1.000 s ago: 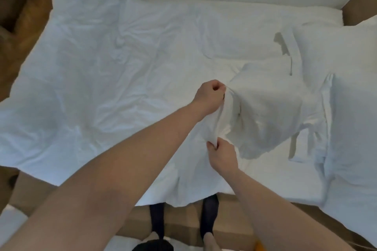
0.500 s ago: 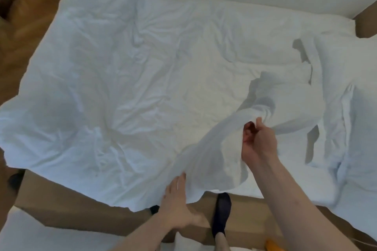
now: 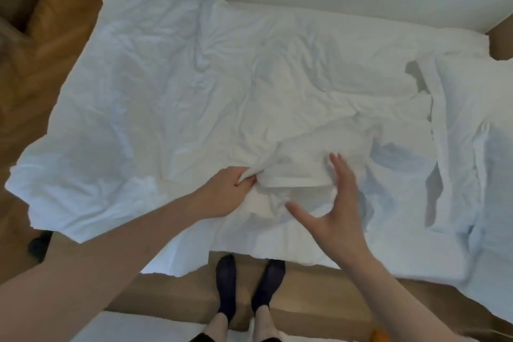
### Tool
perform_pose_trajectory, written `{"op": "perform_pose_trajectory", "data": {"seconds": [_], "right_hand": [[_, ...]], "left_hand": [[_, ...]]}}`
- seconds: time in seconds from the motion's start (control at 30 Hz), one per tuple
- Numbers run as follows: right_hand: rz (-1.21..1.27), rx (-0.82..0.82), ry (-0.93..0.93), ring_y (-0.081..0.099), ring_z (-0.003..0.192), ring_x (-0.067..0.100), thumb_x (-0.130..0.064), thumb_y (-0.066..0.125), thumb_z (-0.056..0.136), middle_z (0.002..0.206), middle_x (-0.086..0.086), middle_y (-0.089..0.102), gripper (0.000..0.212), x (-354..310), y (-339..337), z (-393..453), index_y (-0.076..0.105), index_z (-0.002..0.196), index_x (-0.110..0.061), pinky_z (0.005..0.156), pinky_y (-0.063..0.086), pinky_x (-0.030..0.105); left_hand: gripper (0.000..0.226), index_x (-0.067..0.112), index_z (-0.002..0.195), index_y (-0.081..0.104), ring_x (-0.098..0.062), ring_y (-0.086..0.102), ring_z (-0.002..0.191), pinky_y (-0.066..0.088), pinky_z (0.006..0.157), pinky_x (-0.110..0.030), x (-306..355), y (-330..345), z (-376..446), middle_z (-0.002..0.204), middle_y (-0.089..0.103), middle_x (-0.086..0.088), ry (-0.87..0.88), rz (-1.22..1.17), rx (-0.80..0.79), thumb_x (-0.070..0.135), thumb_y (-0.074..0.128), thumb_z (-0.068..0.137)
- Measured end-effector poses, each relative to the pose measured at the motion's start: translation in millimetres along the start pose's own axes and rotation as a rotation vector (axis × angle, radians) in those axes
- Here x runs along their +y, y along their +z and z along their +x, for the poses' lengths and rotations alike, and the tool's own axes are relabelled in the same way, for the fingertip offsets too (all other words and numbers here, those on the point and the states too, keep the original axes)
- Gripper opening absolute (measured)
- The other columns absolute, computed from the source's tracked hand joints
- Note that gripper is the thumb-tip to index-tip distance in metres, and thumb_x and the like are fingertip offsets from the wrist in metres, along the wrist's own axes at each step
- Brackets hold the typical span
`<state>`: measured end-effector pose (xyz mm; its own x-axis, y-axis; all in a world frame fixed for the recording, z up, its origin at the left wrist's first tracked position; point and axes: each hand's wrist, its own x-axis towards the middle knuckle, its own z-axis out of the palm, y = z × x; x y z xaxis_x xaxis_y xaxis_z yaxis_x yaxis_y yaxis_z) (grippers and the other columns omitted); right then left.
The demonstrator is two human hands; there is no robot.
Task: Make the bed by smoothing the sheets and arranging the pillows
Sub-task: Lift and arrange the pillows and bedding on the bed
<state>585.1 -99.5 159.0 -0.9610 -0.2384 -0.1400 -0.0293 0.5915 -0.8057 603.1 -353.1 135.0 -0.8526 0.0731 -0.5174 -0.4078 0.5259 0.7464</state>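
white sheet (image 3: 194, 86) spread crumpled over the bed, near edge hanging over the wooden frame (image 3: 319, 286). left hand (image 3: 227, 191) pinches a bunched fold of the sheet near the front edge. right hand (image 3: 336, 211) just beside it, fingers spread wide, above the same fold; contact unclear. pillows (image 3: 477, 119) lie far right, well apart from both hands.

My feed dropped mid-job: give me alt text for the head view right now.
Seen from above, the left hand pinches a bunched fold of the wrinkled white sheet near the bed's front edge, while the right hand hovers open beside it. Pillows lie at the right.
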Motion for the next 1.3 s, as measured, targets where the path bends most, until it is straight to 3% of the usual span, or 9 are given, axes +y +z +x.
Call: {"op": "perform_pose_trajectory", "data": {"seconds": [0.23,0.37,0.5,0.7,0.8,0.9,1.03,1.13,1.3], "right_hand": [[-0.418,0.068,-0.263,0.013,0.157,0.029,-0.050,0.063,0.087,0.167,0.002,0.024,0.086,-7,30,32,0.026,0.158,-0.018,0.124,0.013,0.057],[-0.524,-0.159,-0.466,0.060,0.115,0.026,-0.013,0.071,0.071,0.099,-0.007,0.069,0.035,-11,25,60,0.063,0.103,-0.024,0.109,0.032,0.042],[-0.449,-0.344,-0.267,0.053,0.070,0.029,-0.014,0.056,0.063,0.066,-0.007,0.047,0.020,-26,20,60,0.043,0.078,-0.021,0.058,0.032,0.036],[0.194,0.073,0.148,0.021,0.058,0.015,-0.003,0.042,0.071,0.058,-0.005,0.025,0.019,-41,28,69,0.028,0.066,-0.014,0.053,0.019,0.035],[0.341,0.173,0.274,0.022,0.062,0.015,-0.007,0.042,0.082,0.062,-0.003,0.023,0.025,-45,42,76,0.028,0.065,-0.016,0.055,0.017,0.034],[0.353,0.245,0.407,0.023,0.064,0.016,-0.018,0.046,0.090,0.062,-0.001,0.025,0.030,-32,57,79,0.031,0.064,-0.015,0.059,0.020,0.033],[0.300,0.314,0.530,0.023,0.063,0.018,-0.013,0.040,0.084,0.061,0.000,0.028,0.022,-15,65,69,0.031,0.064,-0.014,0.063,0.022,0.035],[0.143,0.263,0.441,0.030,0.058,0.020,-0.008,0.042,0.077,0.059,0.006,0.036,0.009,-12,67,58,0.039,0.070,-0.002,0.057,0.026,0.036],[0.016,0.229,0.367,0.051,0.061,0.031,-0.010,0.044,0.076,0.063,0.011,0.056,0.009,-31,76,99,0.053,0.075,-0.009,0.056,0.040,0.039]], "left_hand": [[0.026,0.032,0.092,0.064,-0.010,0.067,0.085,0.052,0.079,-0.031,63,-12,-7,0.090,0.070,0.010,0.062,0.115,-0.189,0.047,0.046,0.103],[0.034,0.039,0.115,0.065,-0.001,0.065,0.090,0.053,0.085,-0.026,41,-26,-38,0.103,0.070,0.020,-0.065,0.001,-0.127,0.064,0.057,0.093],[0.027,0.028,0.090,0.071,-0.009,0.055,0.071,0.048,0.073,-0.024,-35,-7,-84,0.088,0.067,0.008,-0.303,-0.024,0.105,0.055,0.069,0.089],[0.072,0.010,0.111,0.063,-0.025,0.061,0.100,0.049,0.088,-0.038,-133,57,-139,0.115,0.064,-0.010,-1.123,-0.791,0.165,0.078,0.056,0.085],[0.137,0.010,0.158,0.029,-0.045,0.041,0.142,0.039,0.114,-0.053,-157,88,-134,0.159,0.037,-0.023,-1.086,-1.301,0.040,0.098,0.059,0.057],[0.129,0.029,0.158,0.027,-0.029,0.053,0.134,0.043,0.113,-0.043,-166,76,-77,0.152,0.047,-0.004,-0.897,-1.423,0.329,0.066,0.092,0.053],[0.027,0.010,0.114,0.071,-0.024,0.067,0.098,0.058,0.079,-0.032,-155,26,-23,0.120,0.070,-0.012,-0.767,-1.156,0.672,0.022,0.070,0.090],[0.046,0.003,0.122,0.057,-0.029,0.064,0.088,0.049,0.052,-0.029,-158,-13,-24,0.107,0.064,-0.013,-0.940,-0.903,0.829,0.015,0.071,0.079],[0.059,0.010,0.130,0.041,-0.029,0.055,0.090,0.045,0.077,-0.033,-102,-111,-8,0.102,0.057,-0.003,-0.673,-0.503,1.030,0.000,0.067,0.078]]}}
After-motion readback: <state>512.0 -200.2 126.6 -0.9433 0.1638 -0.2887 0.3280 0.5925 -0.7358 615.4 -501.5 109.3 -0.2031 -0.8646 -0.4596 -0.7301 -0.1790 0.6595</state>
